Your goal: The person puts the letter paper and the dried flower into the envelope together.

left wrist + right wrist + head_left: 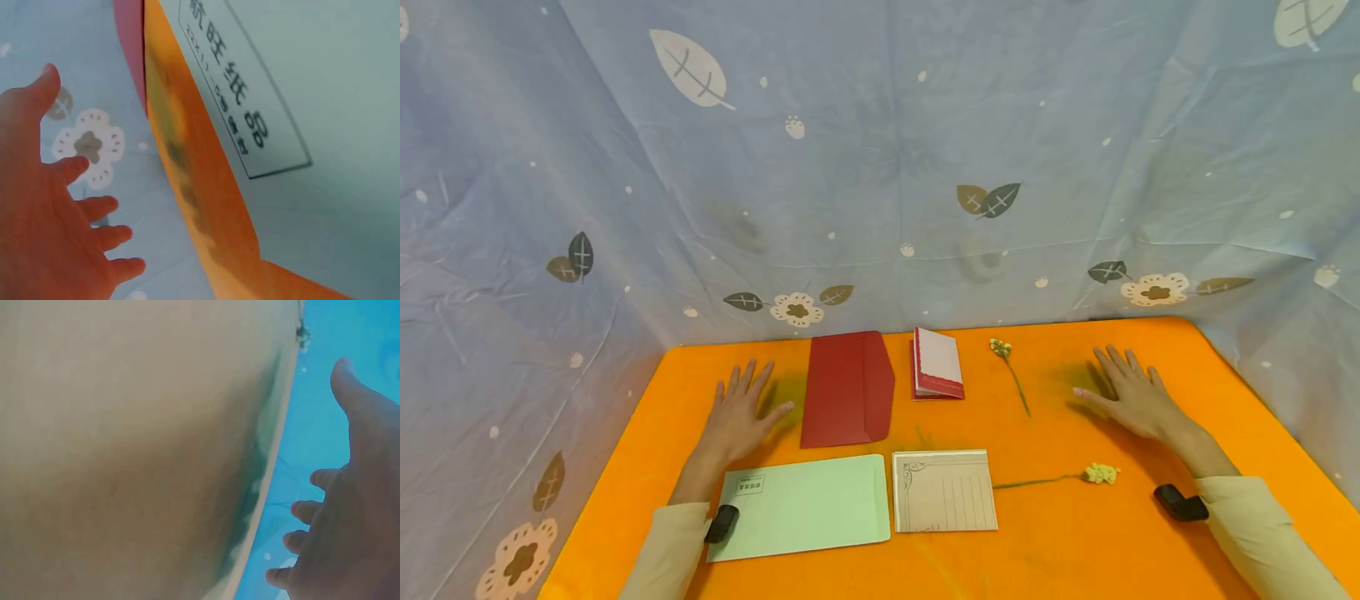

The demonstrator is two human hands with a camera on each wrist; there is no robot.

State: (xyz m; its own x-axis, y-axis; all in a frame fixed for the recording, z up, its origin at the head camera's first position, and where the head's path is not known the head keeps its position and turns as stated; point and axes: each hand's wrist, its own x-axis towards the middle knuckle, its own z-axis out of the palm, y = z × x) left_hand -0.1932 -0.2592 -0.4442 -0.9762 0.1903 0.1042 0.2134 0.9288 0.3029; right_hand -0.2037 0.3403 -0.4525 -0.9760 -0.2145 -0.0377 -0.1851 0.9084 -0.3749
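Observation:
My left hand [741,419], fingers spread, is at the left of the orange table, holding nothing. Nearest to it lie a red envelope [837,390] with its flap to the right, and a pale green envelope [808,510], whose printed corner fills much of the left wrist view. My right hand [1138,398] is spread at the right, likewise holding nothing. Left of it a thin flower stem [1019,385] with small pale blossoms lies on the cloth. A yellow flower [1101,473] lies nearer the front, its stem reaching a beige lined card [945,492]. Behind stands a partly folded red-and-white card [938,363].
An orange cloth [1045,558] covers the table. Blue curtains [880,167] with leaf and flower prints enclose its back and sides. Black wrist cameras sit at the left cuff [722,524] and the right cuff [1180,503].

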